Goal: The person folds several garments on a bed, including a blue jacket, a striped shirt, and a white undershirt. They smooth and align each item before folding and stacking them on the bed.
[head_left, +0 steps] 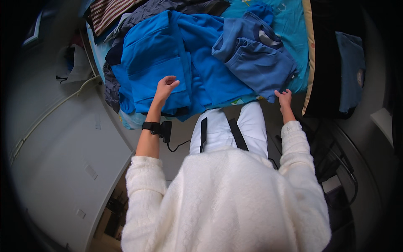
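Over a bright blue hooded garment (157,50), perhaps a hoodie, my left hand (167,88) hovers with its fingers loosely curved and the thumb apart. Nothing shows in it. My right hand (284,99) is at the lower right corner of a dusty blue garment (262,63), thumb and forefinger spread. Its thumb is close to the cloth; whether they touch I cannot tell. The dusty blue garment is bunched, with gathered ribbing, and lies partly on the bright blue one. A black strap with a small device (164,131) circles my left wrist.
Dark crumpled clothes (155,14) and a striped brown cloth (110,16) lie at the far left of the bed with a turquoise sheet (291,25). To the right, a folded blue garment (351,69) rests on a black surface. A whitish panel (63,159) stands at left.
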Tool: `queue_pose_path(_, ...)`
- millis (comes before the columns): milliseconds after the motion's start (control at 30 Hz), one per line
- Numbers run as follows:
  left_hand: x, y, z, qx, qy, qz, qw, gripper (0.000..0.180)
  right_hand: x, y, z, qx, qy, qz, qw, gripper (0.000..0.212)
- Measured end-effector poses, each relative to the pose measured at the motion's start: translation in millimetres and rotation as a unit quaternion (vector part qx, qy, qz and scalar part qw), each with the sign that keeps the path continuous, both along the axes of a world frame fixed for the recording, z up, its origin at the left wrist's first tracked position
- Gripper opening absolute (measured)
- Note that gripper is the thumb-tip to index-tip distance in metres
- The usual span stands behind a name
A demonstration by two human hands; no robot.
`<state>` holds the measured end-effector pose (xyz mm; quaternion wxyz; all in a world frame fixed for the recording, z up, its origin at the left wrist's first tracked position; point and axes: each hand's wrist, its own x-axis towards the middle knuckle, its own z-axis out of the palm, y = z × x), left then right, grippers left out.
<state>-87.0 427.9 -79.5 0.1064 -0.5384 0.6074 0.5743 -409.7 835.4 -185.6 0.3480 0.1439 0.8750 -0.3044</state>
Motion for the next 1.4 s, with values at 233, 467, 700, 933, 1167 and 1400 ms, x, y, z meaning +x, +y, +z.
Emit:
queue_pose_path(233,-115,26,-34,-0.058,0.057,-0.156,0.984,0.077,4,2,-27,-0.109,-0.024,-0.136,0.984,0.108)
queue_pose_path(467,-212,47,-97,-0.247,-0.039,-0.252,0.935,0.130,-5,-19,-62,-0.090,0.008,-0.123,0.988,0.103)
queue_pose_path(700,-237,78,-109,-0.171,-0.160,-0.120,0.965,0.063,-47,-5,-33,-0.244,-0.285,-0.184,0.909,0.088)
queue_pose_path(933,-222,102,-39,-0.052,-0.031,-0.022,0.998,0.021,-87,19,46,-0.263,-0.257,-0.132,0.921,0.066)
queue_pose_path(1167,-204,129,29,0.090,0.050,0.051,0.993,0.063,-79,67,117,-0.320,-0.164,-0.099,0.928,0.057)
queue_pose_path(1400,-217,124,76,0.141,0.115,-0.073,0.981,0.070,-61,98,195,-0.410,-0.098,-0.070,0.904,0.064)
